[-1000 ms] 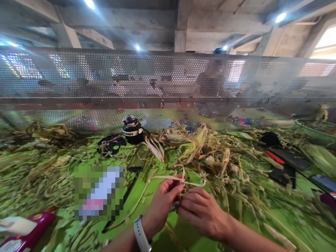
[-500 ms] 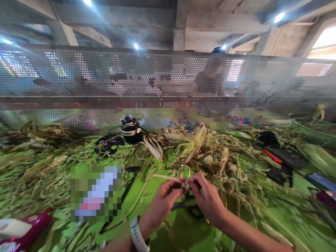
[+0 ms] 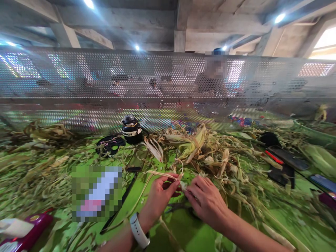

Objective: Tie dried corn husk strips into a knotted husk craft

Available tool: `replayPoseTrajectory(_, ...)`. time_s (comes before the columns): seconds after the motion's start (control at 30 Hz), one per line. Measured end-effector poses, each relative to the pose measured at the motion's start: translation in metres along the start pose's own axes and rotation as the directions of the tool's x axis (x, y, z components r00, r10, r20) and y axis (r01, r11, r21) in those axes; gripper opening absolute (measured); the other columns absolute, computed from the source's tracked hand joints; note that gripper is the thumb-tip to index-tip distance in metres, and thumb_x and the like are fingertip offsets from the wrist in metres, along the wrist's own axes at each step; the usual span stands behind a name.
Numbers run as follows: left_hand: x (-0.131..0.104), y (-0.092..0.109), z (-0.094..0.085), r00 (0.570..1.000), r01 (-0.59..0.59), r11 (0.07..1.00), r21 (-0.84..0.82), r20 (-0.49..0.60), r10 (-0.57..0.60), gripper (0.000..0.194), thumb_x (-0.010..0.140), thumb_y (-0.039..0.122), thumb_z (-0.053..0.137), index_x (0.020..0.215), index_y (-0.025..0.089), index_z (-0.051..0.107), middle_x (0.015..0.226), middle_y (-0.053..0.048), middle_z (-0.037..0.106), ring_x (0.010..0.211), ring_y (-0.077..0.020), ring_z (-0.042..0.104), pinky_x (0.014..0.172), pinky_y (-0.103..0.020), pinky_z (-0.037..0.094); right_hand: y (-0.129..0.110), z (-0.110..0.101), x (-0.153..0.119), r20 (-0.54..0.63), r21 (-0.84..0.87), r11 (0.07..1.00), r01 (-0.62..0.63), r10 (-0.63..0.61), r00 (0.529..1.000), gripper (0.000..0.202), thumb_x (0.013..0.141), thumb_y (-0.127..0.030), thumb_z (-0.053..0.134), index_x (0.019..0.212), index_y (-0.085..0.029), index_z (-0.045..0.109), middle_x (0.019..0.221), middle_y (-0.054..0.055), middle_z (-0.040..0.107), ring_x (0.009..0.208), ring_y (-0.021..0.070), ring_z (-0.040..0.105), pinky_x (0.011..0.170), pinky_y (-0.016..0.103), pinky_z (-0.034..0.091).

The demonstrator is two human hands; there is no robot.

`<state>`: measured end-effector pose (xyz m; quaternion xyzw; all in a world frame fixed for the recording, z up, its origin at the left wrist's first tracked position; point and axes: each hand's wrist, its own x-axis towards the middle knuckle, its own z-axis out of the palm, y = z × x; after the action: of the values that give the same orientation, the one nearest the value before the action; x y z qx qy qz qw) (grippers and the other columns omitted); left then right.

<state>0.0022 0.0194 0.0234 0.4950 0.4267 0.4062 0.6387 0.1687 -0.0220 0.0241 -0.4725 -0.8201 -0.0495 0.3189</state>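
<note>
Pale strips of corn husk (image 3: pixel 160 173) run between my two hands at the middle of the table. My left hand (image 3: pixel 164 190), with a white watch (image 3: pixel 139 231) on its wrist, pinches the strips between thumb and fingers; one strip loops up above the fingertips. My right hand (image 3: pixel 206 199) is closed on the other end, its fingers bunched over a whitish bit of husk. Dark-handled scissors (image 3: pixel 178 207) lie on the green tabletop (image 3: pixel 174 224) below, partly hidden by the right hand.
Husk scraps (image 3: pixel 42 168) cover much of the table, with larger husks (image 3: pixel 193 143) heaped ahead. A black jug (image 3: pixel 131 129) stands before a perforated metal screen (image 3: pixel 162 87). Phones (image 3: pixel 324 185) lie at right, a purple device (image 3: pixel 36 227) at left. A person (image 3: pixel 210 84) is beyond the screen.
My right hand has turned over, its back now more toward me, and its fingers have closed in. The left hand has shifted slightly left, drawing the strips with it.
</note>
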Motion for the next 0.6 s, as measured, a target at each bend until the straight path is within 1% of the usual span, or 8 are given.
replayPoseTrajectory(0.1, -0.004, 0.000, -0.001, 0.990, 0.012, 0.989, 0.149, 0.140, -0.033, 0.025, 0.069, 0.035, 0.066, 0.086, 0.016, 0.063, 0.072, -0.002, 0.063, 0.061, -0.0156, 0.060, 0.056, -0.029, 0.053, 0.004, -0.005, 0.001, -0.074, -0.094, 0.986, 0.139, -0.146, 0.987, 0.014, 0.087, -0.017, 0.049, 0.087, -0.019, 0.062, 0.094, 0.008, 0.061, 0.087, 0.0199, 0.054, 0.079, 0.035, 0.041)
replayPoseTrajectory(0.13, -0.005, 0.001, -0.002, 0.980, -0.014, 0.979, 0.203, 0.199, -0.027, 0.022, 0.071, 0.034, 0.064, 0.085, 0.017, 0.063, 0.071, -0.002, 0.063, 0.060, -0.0158, 0.060, 0.054, -0.028, 0.052, 0.005, -0.005, 0.002, -0.085, -0.081, 0.985, 0.154, -0.161, 0.983, 0.014, 0.086, -0.015, 0.048, 0.088, -0.019, 0.061, 0.097, 0.009, 0.061, 0.090, 0.0204, 0.053, 0.081, 0.036, 0.040)
replayPoseTrajectory(0.2, -0.007, 0.002, -0.003, 0.956, -0.122, 0.946, 0.300, 0.293, 0.030, 0.015, 0.074, 0.030, 0.060, 0.082, 0.018, 0.064, 0.076, -0.004, 0.064, 0.066, -0.0166, 0.060, 0.058, -0.028, 0.051, 0.007, -0.002, 0.002, -0.062, -0.029, 0.991, 0.130, -0.132, 0.989, 0.015, 0.088, -0.014, 0.045, 0.086, -0.018, 0.059, 0.090, 0.007, 0.063, 0.083, 0.0190, 0.054, 0.078, 0.035, 0.041)
replayPoseTrajectory(0.3, -0.008, 0.006, -0.006, 0.926, -0.288, 0.870, 0.400, 0.349, 0.146, 0.012, 0.077, 0.024, 0.056, 0.085, 0.019, 0.064, 0.083, -0.004, 0.065, 0.077, -0.0170, 0.060, 0.071, -0.027, 0.049, 0.006, 0.005, 0.000, -0.009, 0.051, 0.999, 0.001, 0.000, 1.000, 0.020, 0.093, -0.021, 0.039, 0.080, -0.018, 0.055, 0.068, 0.003, 0.059, 0.064, 0.0160, 0.052, 0.065, 0.030, 0.041)
replayPoseTrajectory(0.37, -0.006, 0.008, -0.008, 0.920, -0.321, 0.847, 0.425, 0.352, 0.172, 0.016, 0.079, 0.024, 0.055, 0.093, 0.019, 0.061, 0.084, -0.004, 0.065, 0.079, -0.0168, 0.059, 0.075, -0.027, 0.048, 0.003, 0.009, -0.001, 0.025, 0.151, 0.978, -0.140, 0.138, 0.990, 0.023, 0.094, -0.027, 0.037, 0.078, -0.019, 0.052, 0.065, 0.001, 0.056, 0.060, 0.0147, 0.050, 0.059, 0.026, 0.040)
replayPoseTrajectory(0.47, -0.004, 0.010, -0.011, 0.926, -0.289, 0.864, 0.412, 0.351, 0.142, 0.022, 0.080, 0.028, 0.056, 0.100, 0.019, 0.060, 0.090, -0.005, 0.066, 0.084, -0.0177, 0.060, 0.078, -0.028, 0.047, 0.000, 0.012, -0.001, 0.119, 0.364, 0.853, -0.374, 0.356, 0.927, 0.024, 0.094, -0.033, 0.037, 0.076, -0.020, 0.047, 0.062, -0.003, 0.048, 0.055, 0.0119, 0.045, 0.052, 0.022, 0.037)
replayPoseTrajectory(0.53, -0.003, 0.013, -0.013, 0.926, -0.228, 0.901, 0.368, 0.367, 0.084, 0.023, 0.078, 0.031, 0.059, 0.097, 0.018, 0.062, 0.094, -0.006, 0.066, 0.089, -0.0189, 0.059, 0.081, -0.029, 0.047, 0.000, 0.014, -0.001, 0.164, 0.486, 0.751, -0.448, 0.424, 0.890, 0.024, 0.093, -0.036, 0.039, 0.075, -0.021, 0.045, 0.061, -0.005, 0.043, 0.055, 0.0109, 0.041, 0.050, 0.020, 0.035)
replayPoseTrajectory(0.6, -0.003, 0.016, -0.012, 0.928, -0.126, 0.953, 0.274, 0.372, 0.016, 0.024, 0.076, 0.033, 0.062, 0.095, 0.019, 0.064, 0.096, -0.006, 0.065, 0.091, -0.0201, 0.059, 0.081, -0.031, 0.049, 0.001, 0.016, -0.001, 0.191, 0.572, 0.668, -0.476, 0.455, 0.870, 0.025, 0.092, -0.038, 0.041, 0.075, -0.020, 0.044, 0.061, -0.005, 0.040, 0.055, 0.0105, 0.039, 0.050, 0.020, 0.033)
